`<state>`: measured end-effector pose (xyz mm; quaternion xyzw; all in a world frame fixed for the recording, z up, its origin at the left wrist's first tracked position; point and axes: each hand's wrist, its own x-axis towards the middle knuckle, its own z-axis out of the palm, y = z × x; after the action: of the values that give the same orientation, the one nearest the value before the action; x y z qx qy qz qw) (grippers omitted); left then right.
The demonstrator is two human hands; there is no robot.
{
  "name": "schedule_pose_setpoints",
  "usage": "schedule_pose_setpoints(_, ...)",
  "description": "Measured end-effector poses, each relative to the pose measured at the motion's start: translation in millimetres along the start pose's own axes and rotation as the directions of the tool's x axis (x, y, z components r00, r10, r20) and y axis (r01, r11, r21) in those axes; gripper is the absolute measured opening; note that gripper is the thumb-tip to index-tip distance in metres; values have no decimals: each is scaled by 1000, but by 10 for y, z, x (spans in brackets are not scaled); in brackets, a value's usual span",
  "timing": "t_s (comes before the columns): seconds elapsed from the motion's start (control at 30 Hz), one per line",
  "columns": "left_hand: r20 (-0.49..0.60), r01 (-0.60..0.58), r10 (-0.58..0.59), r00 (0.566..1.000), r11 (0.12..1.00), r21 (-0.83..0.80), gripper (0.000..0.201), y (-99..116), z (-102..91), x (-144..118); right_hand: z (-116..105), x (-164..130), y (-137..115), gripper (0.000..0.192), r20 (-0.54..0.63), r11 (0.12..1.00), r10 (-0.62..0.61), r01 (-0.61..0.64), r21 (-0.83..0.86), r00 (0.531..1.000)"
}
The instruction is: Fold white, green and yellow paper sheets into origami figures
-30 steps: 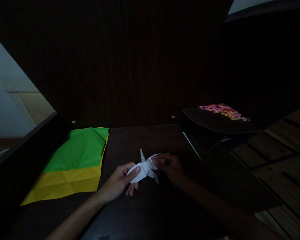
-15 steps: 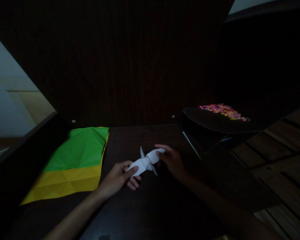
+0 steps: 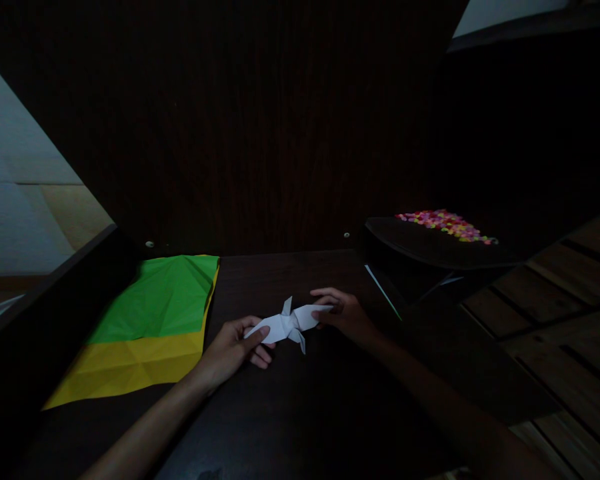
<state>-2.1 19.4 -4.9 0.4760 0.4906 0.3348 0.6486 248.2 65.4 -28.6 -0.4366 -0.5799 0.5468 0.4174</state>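
A white folded paper crane [image 3: 291,323] with two broad wings and two narrow points is held between my hands, above the dark wooden table. My left hand [image 3: 237,343] pinches the left wing, thumb on top and fingers curled beneath. At the other wing, my right hand [image 3: 344,313] grips the tip between thumb and fingers, with the index finger raised along the far side. Both wings are spread apart, and the crane's middle faces up.
Creased green paper [image 3: 165,297] lies over a yellow sheet [image 3: 135,367] on the left. A thin pale strip [image 3: 383,292] lies right of my hands. Small colourful pieces [image 3: 447,225] are heaped on a dark curved shelf [image 3: 420,247]. A dark panel [image 3: 260,133] rises behind.
The crane has turned slightly clockwise and lies more level. My left hand has moved a little left and up, while my right hand has stayed nearly in place, still on the wing.
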Motion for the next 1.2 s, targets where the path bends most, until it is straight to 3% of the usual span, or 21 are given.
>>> schedule_pose_setpoints(0.1, -34, -9, 13, 999, 994, 105, 38, -34, -48, 23, -33, 19, 13, 45, 6, 1000, 27, -27, 14, 1000)
schedule_pose_setpoints(0.17, -84, -61, 89, 992, 957, 285, 37, -33, -77, 19, -45, 28, 9, 40, -21, 1000, 25, -26, -9, 999)
schedule_pose_setpoints(0.27, -150, -180, 322, 935, 794, 581, 29, 4, -98, -13, -58, 38, -5, 30, -88, 994, -28, 19, -107, 996)
schedule_pose_setpoints(0.37, -150, -218, 468, 871, 641, 736, 27, 33, -104, -37, -71, 41, -16, 23, -129, 972, -104, 73, -222, 986)
schedule_pose_setpoints(0.6, -40, -281, 531, 846, 509, 813, 33, -16, -138, -67, -41, -32, -100, 15, -171, 839, -392, 276, -469, 904)
schedule_pose_setpoints(0.83, 105, -329, 557, 824, 319, 889, 52, -44, -89, -124, 152, -263, -266, 9, -21, 688, -542, 429, -586, 840)
schedule_pose_setpoints(0.97, 81, -330, 537, 840, 387, 861, 52, -49, -51, -160, 327, -373, -276, 19, 66, 615, -563, 471, -633, 824)
schedule_pose_setpoints(1.2, -90, -263, 401, 912, 738, 622, 37, -3, -2, -188, 480, -369, -215, 9, 84, 609, -551, 469, -639, 830)
